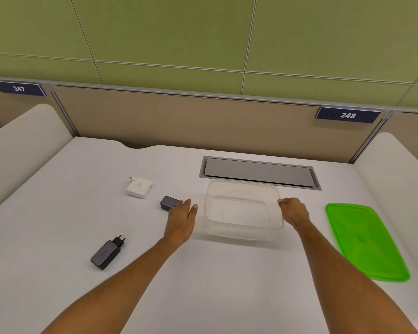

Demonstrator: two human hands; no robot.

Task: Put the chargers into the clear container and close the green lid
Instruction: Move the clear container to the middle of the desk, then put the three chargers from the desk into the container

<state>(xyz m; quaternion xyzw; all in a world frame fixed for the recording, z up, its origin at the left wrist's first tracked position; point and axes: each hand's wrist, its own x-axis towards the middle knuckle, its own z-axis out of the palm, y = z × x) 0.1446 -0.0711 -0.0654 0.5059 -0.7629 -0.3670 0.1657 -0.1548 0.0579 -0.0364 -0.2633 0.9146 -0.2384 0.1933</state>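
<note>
The clear container (pixel 243 189) stands uncovered on the white desk, with nothing inside. My right hand (pixel 293 210) grips its right rim. My left hand (pixel 182 219) is flat and open just left of the container, fingers over the edge of a small black charger (pixel 168 202). A white charger (pixel 139 187) lies further back to the left. A black charger with two prongs (pixel 108 251) lies near the front left. The green lid (pixel 364 239) lies flat on the desk to the right of the container.
A grey cable hatch (pixel 258 172) is set into the desk just behind the container. Beige partition walls with number plates 247 (pixel 19 88) and 248 (pixel 348 115) close the back; rounded white dividers (pixel 27 141) rise at both sides.
</note>
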